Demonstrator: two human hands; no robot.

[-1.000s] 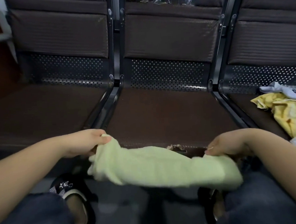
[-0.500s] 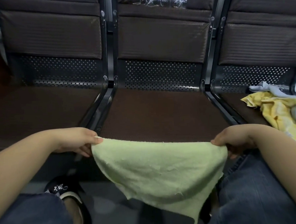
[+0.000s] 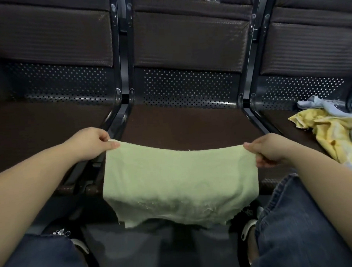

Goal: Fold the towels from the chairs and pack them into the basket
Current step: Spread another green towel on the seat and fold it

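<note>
Now shaken flat: green towel, top corners pinched by left hand and right hand. Advice: keep top edge taut, align corners before folding.

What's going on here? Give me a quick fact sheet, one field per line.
Held item: green towel, spread flat, hanging in front of the middle chair seat
Left hand: pinches the towel's top left corner
Right hand: pinches the top right corner
Waiting: yellow towel and pale blue towel, crumpled on the right chair
Basket: not in view
</note>
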